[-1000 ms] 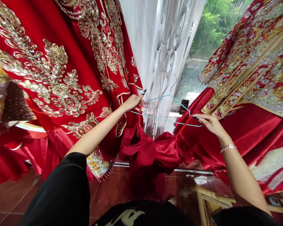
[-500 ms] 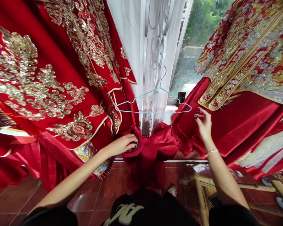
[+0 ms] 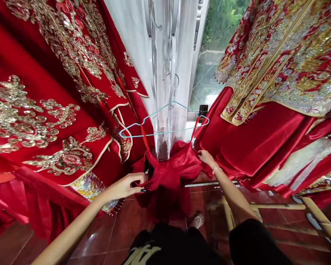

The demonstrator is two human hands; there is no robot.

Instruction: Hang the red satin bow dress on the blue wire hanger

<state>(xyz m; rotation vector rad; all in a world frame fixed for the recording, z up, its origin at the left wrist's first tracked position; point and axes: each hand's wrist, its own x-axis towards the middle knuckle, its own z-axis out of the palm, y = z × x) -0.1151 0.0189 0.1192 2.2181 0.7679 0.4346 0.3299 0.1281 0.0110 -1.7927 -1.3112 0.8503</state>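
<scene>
A red satin dress (image 3: 179,160) hangs by two thin straps from a light blue hanger (image 3: 165,106) in front of me. My left hand (image 3: 131,185) pinches the dress at the left side of its bodice, thumb and fingers closed on the fabric. At the opposite side, my right hand (image 3: 206,157) grips the bodice edge just below the right strap. The dress's lower part falls in dark red, sheer-looking fabric toward the floor.
Red garments with gold sequins (image 3: 63,154) hang close on the left. An embroidered jacket (image 3: 276,62) hangs on the right beside a window (image 3: 209,51). A phone (image 3: 203,112) stands by the window. A wooden frame (image 3: 278,207) sits low at right on the tiled floor (image 3: 121,235).
My right hand has moved left and down from the open air onto the dress's right edge. My left hand has shifted left and lower along the bodice. The view has turned slightly right.
</scene>
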